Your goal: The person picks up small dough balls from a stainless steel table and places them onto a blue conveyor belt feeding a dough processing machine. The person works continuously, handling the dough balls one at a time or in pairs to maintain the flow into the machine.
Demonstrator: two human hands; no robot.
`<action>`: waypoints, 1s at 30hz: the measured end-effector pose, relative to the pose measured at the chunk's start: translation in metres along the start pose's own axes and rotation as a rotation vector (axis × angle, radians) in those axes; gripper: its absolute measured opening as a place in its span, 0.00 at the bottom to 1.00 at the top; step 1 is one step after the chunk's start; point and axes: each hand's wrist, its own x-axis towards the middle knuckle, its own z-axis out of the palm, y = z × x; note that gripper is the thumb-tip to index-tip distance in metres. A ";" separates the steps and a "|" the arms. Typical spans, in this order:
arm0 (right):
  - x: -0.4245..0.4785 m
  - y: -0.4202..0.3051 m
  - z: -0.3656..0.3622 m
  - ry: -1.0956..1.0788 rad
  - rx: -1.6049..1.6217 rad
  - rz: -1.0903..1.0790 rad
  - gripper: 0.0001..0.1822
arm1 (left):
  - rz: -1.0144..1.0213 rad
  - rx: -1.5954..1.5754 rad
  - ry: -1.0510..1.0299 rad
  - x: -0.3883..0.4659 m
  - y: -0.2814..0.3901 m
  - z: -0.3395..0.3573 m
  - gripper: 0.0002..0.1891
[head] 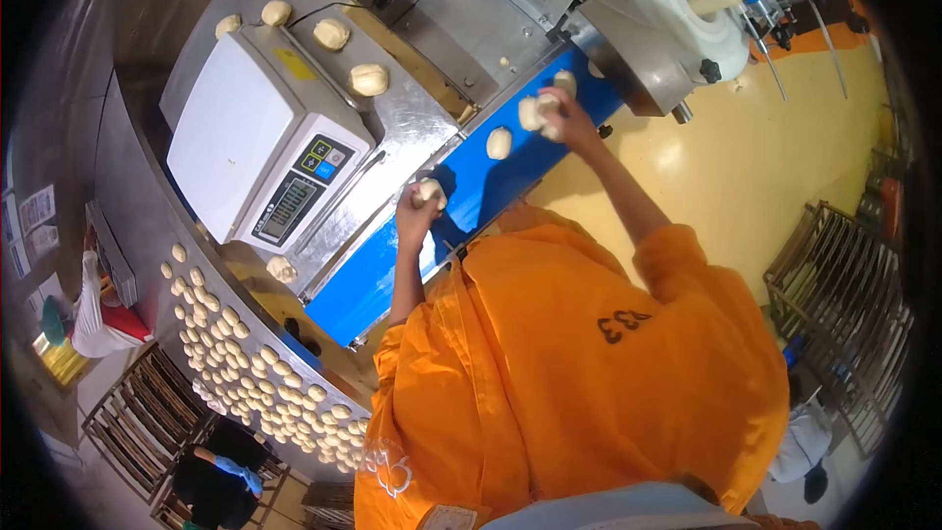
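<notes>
A pale piece of dough (430,193) is held in the fingers of my left hand (416,215), above the near part of a blue conveyor belt (353,298). Farther up the belt, my right hand (572,121) grips another dough piece (548,118). Right against that one is a dough piece (528,113); whether my fingers hold it too I cannot tell. One more dough piece (564,81) lies just beyond my right hand. Between my hands a single dough piece (499,143) rests on the belt.
A digital scale (235,132) stands left of the belt, with several dough pieces (368,79) around it. The dough machine's metal outlet (633,59) overhangs the belt's far end. Many dough pieces (257,383) cover a steel table (140,184). Slatted racks (839,309) and other people (221,482) are farther off.
</notes>
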 end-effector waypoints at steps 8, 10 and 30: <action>-0.018 -0.042 0.060 0.147 -0.913 -0.103 0.34 | 0.563 0.691 -0.034 -0.002 0.057 0.095 0.25; -0.013 -0.003 0.075 0.264 -0.917 -0.365 0.37 | 0.441 0.740 0.033 -0.005 0.057 0.125 0.28; -0.149 -0.150 0.254 -1.281 0.735 0.747 0.36 | 0.391 -1.593 -0.488 -0.129 -0.078 -0.102 0.23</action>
